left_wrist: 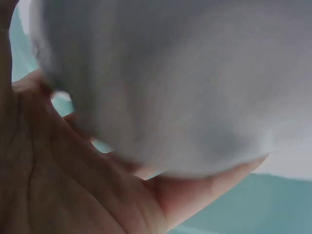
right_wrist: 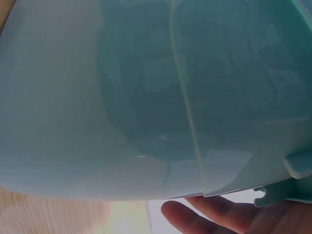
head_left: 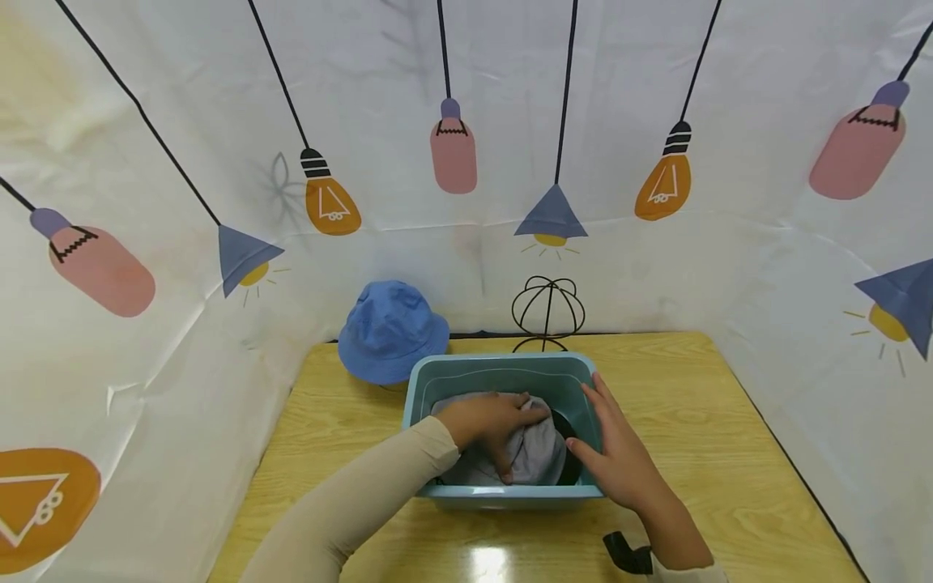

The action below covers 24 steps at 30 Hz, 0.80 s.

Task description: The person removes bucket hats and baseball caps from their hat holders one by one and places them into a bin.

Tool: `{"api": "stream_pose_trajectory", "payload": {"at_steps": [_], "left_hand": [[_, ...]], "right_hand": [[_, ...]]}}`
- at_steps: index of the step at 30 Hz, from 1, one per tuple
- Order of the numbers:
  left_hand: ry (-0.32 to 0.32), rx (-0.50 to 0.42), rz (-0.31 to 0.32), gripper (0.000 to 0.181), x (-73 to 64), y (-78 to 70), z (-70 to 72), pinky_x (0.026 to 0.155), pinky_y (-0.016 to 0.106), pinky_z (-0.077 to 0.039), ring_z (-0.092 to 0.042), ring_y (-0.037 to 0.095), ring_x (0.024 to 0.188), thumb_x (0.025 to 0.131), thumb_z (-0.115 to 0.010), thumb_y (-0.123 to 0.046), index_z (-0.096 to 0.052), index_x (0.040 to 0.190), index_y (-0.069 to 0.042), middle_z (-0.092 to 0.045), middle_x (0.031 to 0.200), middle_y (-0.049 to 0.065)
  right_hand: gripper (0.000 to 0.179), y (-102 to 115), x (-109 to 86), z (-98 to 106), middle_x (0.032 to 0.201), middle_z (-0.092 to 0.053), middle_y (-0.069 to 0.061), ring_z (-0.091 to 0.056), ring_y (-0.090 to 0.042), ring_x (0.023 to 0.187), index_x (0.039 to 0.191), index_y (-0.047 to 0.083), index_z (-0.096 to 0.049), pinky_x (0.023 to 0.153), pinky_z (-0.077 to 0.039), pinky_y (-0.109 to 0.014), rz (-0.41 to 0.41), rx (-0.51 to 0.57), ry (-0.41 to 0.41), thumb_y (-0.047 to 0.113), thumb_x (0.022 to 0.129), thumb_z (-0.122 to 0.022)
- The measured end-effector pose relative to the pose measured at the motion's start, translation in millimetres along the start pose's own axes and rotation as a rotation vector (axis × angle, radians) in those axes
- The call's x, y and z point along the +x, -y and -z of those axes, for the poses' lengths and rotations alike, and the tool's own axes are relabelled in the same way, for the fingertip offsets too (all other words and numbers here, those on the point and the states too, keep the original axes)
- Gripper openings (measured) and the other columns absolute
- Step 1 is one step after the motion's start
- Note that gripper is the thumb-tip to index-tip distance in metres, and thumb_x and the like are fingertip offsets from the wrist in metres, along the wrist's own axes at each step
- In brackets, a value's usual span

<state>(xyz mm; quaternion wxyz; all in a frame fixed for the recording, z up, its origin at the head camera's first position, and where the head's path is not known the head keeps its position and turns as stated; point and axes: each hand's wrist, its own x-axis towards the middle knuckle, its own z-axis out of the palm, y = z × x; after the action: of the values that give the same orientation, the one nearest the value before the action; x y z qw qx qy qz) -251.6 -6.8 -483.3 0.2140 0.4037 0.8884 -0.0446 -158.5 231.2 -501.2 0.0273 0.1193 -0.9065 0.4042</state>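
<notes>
In the head view, my left hand point(head_left: 496, 425) reaches into a light blue plastic basin point(head_left: 503, 362) and grips a soft grey fabric hat point(head_left: 539, 445). The hat's rounded cloth point(left_wrist: 185, 87) fills most of the left wrist view, with the palm and thumb against its edge. A black rounded thing point(head_left: 568, 461), partly covered by the hat, lies at the basin's right side. My right hand point(head_left: 623, 457) is at the basin's right rim, fingers extended and thumb reaching over the inside. The right wrist view shows the basin's smooth wall point(right_wrist: 146, 97) and some fingertips below it.
A blue bucket hat point(head_left: 394, 332) sits at the back left of the wooden table point(head_left: 729, 486). Behind the basin stands a black wire hat stand point(head_left: 547, 312). White curtains point(head_left: 481, 267) printed with lamps enclose the table's back and sides.
</notes>
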Motion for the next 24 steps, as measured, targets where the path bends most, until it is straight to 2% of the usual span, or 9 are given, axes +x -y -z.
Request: {"api": "stream_pose_trajectory", "payload": {"at_steps": [4,7,12,16,24], "left_hand": [[-0.025,-0.072,0.017,0.127,-11.7,0.3,15.2,0.114,0.061,-0.041,-0.034,0.048,0.150,0.066,-0.091,-0.065,-0.012,0.164,-0.050,-0.016,0.174,0.006],[-0.042,-0.103,-0.002,0.128,-20.8,0.7,29.6,0.116,0.061,-0.038,-0.032,0.046,0.152,0.067,-0.091,-0.063,-0.009,0.164,-0.049,-0.011,0.175,0.007],[-0.090,-0.098,-0.022,0.126,-35.0,2.5,48.8,0.116,0.059,-0.039,-0.034,0.047,0.151,0.069,-0.091,-0.060,-0.011,0.165,-0.046,-0.009,0.175,0.007],[-0.132,-0.066,-0.053,0.123,-45.0,6.0,57.0,0.116,0.054,-0.042,-0.037,0.044,0.151,0.071,-0.090,-0.060,-0.013,0.166,-0.043,-0.008,0.175,0.009],[-0.205,-0.046,-0.061,0.117,-60.4,20.8,66.8,0.116,0.053,-0.042,-0.031,0.038,0.155,0.075,-0.087,-0.061,-0.014,0.166,-0.043,-0.006,0.176,0.001]], "right_hand": [[0.085,-1.1,0.2,-0.3,0.176,0.001,-0.002,-0.018,-0.043,0.158,0.167,0.016,-0.020,0.110,-0.030,-0.077,0.003,0.002,-0.002,0.035,0.100,-0.069],[0.085,-1.6,0.4,-0.9,0.176,0.001,-0.002,-0.018,-0.044,0.157,0.167,0.016,-0.020,0.109,-0.031,-0.077,0.003,0.001,-0.001,0.035,0.100,-0.068],[0.085,-2.5,0.4,-1.6,0.176,0.000,-0.002,-0.018,-0.044,0.158,0.166,0.015,-0.020,0.109,-0.030,-0.078,0.002,0.007,0.000,0.035,0.100,-0.069],[0.085,-2.4,0.1,-1.8,0.176,0.000,-0.003,-0.018,-0.044,0.157,0.166,0.014,-0.021,0.109,-0.029,-0.079,0.002,0.002,0.000,0.033,0.099,-0.069],[0.085,-4.0,0.2,-2.5,0.176,0.000,-0.002,-0.018,-0.044,0.157,0.167,0.016,-0.020,0.108,-0.030,-0.078,0.011,-0.008,-0.005,0.034,0.100,-0.069]]}}
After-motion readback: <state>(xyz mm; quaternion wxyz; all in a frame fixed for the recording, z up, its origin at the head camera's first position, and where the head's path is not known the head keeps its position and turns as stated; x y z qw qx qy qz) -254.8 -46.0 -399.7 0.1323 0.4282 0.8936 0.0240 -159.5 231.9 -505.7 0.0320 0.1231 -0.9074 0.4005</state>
